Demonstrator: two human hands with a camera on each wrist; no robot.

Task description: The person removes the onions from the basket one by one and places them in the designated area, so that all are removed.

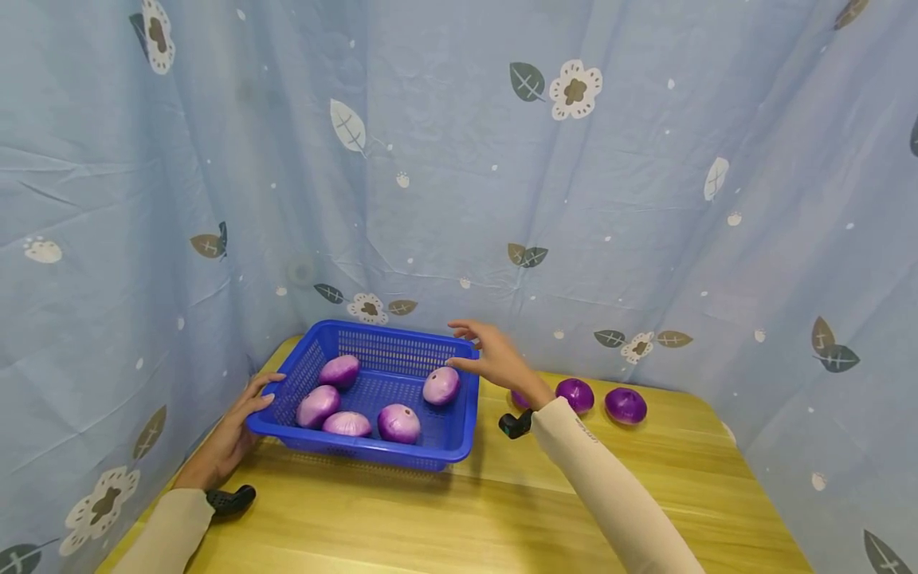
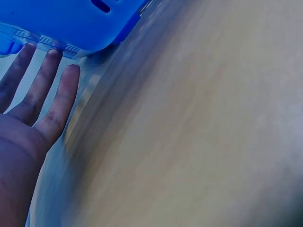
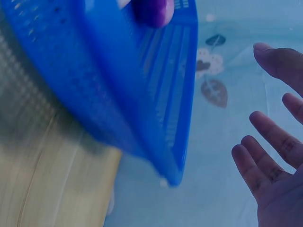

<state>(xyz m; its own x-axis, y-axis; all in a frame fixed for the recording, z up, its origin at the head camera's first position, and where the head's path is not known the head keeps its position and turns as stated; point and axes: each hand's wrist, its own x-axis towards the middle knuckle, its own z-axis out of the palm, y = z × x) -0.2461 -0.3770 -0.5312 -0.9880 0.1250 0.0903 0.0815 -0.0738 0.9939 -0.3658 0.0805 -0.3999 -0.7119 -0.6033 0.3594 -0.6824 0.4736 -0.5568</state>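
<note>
A blue plastic basket (image 1: 366, 456) with slotted sides stands on the table, holding several purple onions (image 1: 398, 423). My left hand (image 1: 231, 430) is at its left rim, fingertips against the edge. In the left wrist view the fingers (image 2: 61, 101) of that hand look extended beside the basket wall (image 2: 61, 23), gripping nothing visible. Over the basket's back right corner is my right hand (image 1: 498, 359), its fingers spread and nothing held. The right wrist view shows those fingers (image 3: 274, 142) apart from the basket (image 3: 109, 94). An onion (image 1: 441, 386) lies just below this hand.
Three darker purple onions lie right of the basket: one partly behind my right wrist, a middle onion (image 1: 576, 395) and an outer onion (image 1: 625, 406). A light blue patterned curtain (image 1: 459, 199) hangs behind and beside the wooden table (image 1: 402, 526).
</note>
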